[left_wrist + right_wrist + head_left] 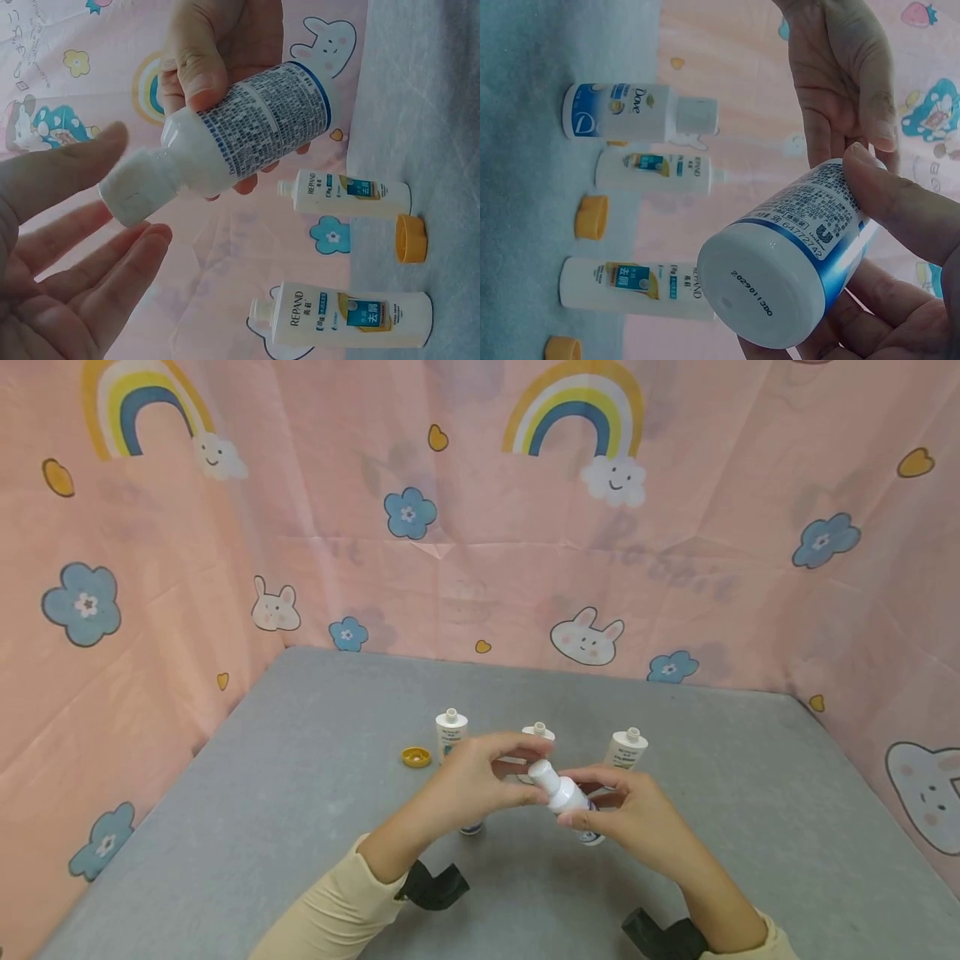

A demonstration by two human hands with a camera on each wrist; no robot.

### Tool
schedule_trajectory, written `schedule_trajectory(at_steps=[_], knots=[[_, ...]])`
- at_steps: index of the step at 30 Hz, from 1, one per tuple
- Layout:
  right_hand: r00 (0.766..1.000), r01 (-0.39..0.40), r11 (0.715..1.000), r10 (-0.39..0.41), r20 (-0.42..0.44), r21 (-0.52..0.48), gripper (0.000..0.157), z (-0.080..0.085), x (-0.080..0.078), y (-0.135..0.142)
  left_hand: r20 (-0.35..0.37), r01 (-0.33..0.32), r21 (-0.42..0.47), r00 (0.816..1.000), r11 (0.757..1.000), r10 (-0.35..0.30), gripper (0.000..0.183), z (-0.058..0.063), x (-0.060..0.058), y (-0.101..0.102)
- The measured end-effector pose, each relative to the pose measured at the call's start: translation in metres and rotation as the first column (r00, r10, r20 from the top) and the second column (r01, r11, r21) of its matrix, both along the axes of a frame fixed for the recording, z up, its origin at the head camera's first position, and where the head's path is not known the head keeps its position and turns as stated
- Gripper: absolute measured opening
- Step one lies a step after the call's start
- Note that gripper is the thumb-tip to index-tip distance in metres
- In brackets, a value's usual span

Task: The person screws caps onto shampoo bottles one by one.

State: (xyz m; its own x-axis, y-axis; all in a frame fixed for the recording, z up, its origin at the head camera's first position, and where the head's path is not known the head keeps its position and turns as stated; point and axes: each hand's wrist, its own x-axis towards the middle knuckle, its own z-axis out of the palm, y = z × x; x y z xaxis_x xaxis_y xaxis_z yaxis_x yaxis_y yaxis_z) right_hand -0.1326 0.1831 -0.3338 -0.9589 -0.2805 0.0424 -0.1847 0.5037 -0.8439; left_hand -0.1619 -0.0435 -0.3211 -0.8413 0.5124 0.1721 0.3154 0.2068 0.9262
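Note:
My right hand (637,818) grips a small white bottle (572,797) round its body, tilted above the table, with its base turned toward the right wrist camera. Small blue print covers the label, and a white cap (139,187) sits on its neck. My left hand (480,777) is spread round that cap, thumb on one side and fingers on the other, very close to it. A white Dove bottle (622,111) with a white cap stands on the table; in the head view my left hand mostly hides it.
Several white REPAND bottles without caps stand behind my hands: one at left (452,727), one in the middle (538,733), one at right (627,747). Yellow caps (416,757) lie near them on the grey table (300,827). Pink printed cloth (465,527) encloses the back and sides.

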Motion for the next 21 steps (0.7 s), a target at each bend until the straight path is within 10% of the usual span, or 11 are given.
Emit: schedule_trajectory(at_steps=[8, 21], knots=[[1.000, 0.004, 1.000, -0.004, 0.000, 0.019, 0.042, 0.0004, 0.0003, -0.0012, -0.009, -0.119, -0.097, 0.993, 0.988, 0.118, 0.026, -0.0007, -0.0021, -0.0018], [1.000, -0.002, 1.000, 0.002, -0.001, 0.018, 0.042, 0.0002, -0.0002, -0.0010, 0.010, -0.002, -0.050, 1.000, 0.999, 0.002, 0.025, 0.0046, 0.0001, -0.0041]])
